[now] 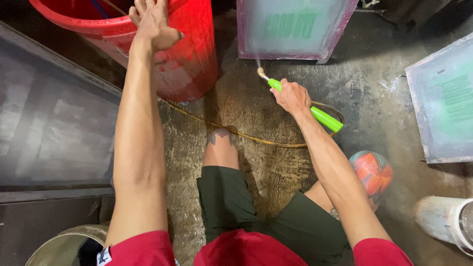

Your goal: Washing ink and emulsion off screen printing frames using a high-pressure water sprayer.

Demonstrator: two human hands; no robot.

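My right hand (291, 96) grips a bright green spray wand (322, 117) with a brass nozzle (261, 73). A thin jet of water shoots from the nozzle up onto a framed printing screen (291, 27) that leans upright at the top centre, with green lettering on its mesh. My left hand (152, 22) reaches forward and rests over the rim of a big red bucket (189, 59), fingers apart, holding nothing. I am crouched, with my knees and dark green shorts below.
A yellowish hose (256, 139) curls across the wet concrete floor. Another framed screen (446, 101) lies at the right. A white cylinder (441, 216) sits bottom right, a colourful rounded object (373, 170) by my right elbow, a pale bucket (64, 244) bottom left, a dark panel (54, 128) at left.
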